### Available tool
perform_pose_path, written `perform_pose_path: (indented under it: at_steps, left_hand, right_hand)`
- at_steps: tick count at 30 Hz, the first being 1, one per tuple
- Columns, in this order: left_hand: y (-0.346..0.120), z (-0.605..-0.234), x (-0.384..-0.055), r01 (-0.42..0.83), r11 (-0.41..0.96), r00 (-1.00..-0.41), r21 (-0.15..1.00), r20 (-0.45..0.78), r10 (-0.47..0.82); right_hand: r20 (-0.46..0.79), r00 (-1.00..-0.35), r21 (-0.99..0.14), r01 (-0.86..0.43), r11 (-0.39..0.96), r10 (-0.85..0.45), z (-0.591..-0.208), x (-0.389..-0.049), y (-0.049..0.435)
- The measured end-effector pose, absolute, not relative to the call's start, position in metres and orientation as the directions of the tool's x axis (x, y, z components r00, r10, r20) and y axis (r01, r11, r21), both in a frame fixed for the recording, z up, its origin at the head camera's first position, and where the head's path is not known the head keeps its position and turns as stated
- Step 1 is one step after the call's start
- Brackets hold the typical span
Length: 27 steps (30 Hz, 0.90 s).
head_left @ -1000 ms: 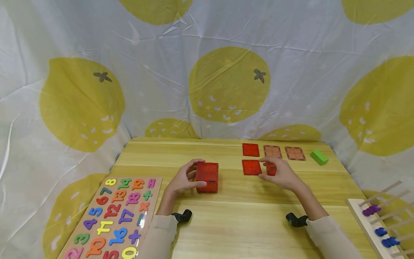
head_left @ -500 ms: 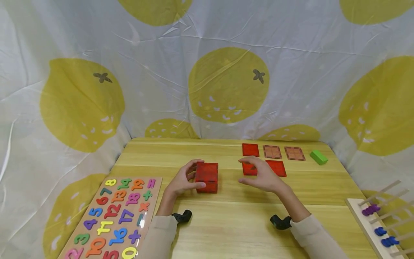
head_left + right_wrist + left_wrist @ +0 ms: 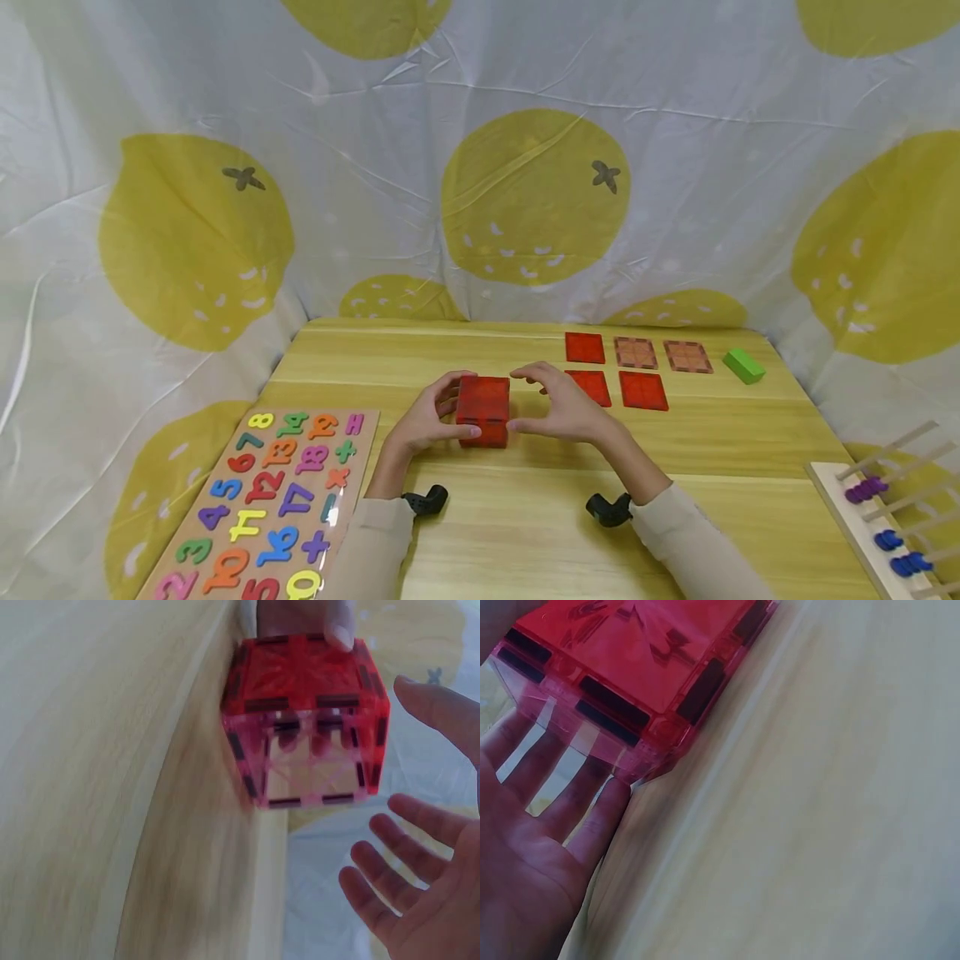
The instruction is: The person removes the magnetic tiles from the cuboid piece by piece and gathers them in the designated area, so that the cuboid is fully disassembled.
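Note:
A see-through red cube of magnetic tiles (image 3: pixel 483 400) stands on the wooden table, black magnet strips along its edges in the wrist views. My left hand (image 3: pixel 422 414) holds it from the left, thumb at the front face and fingers along the left side. Those fingers show through the cube (image 3: pixel 307 746) in the right wrist view. My right hand (image 3: pixel 564 406) is at the cube's right side, fingers spread and thumb apart, with nothing in it. In the right wrist view, a gap shows between the right hand's fingers (image 3: pixel 409 844) and the cube.
Three flat red tiles (image 3: pixel 643 391) and two paler orange tiles (image 3: pixel 635 352) lie right of the cube. A green block (image 3: pixel 743 366) sits at the back right. A number board (image 3: pixel 363 454) lies front left, a wooden bead rack (image 3: pixel 855 521) front right. Printed cloth (image 3: pixel 375 192) hangs behind.
My right hand has moved left from above the flat tiles to the cube's right side, uncovering the tiles. The left hand and the cube have stayed in place.

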<state>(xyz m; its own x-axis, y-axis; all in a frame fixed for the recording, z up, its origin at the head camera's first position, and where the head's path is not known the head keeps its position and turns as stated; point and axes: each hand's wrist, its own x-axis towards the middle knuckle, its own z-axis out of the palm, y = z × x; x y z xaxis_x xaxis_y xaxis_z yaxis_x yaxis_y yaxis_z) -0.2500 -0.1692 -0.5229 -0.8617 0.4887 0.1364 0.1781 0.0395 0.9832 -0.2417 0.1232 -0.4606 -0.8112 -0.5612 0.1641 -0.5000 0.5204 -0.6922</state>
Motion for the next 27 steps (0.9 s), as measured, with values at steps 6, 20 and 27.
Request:
perform_pose_path:
  at_steps: [6,20,27]
  left_hand:
    - [-0.169,-0.525,-0.252,0.181,0.085,-0.867,0.98,0.118,0.483]
    - [-0.169,-0.523,-0.25,0.168,0.089,-0.865,0.982,0.103,0.492]
    - [-0.169,-0.523,-0.25,0.185,0.089,-0.862,0.979,0.118,0.493]
  right_hand:
    - [0.132,-0.821,-0.679,-0.484,0.553,-0.556,-0.463,-0.245,0.108]
    - [0.131,-0.824,-0.659,-0.488,0.572,-0.551,-0.461,-0.249,0.093]
    - [0.147,-0.811,-0.628,-0.519,0.58,-0.567,-0.455,-0.25,0.086]
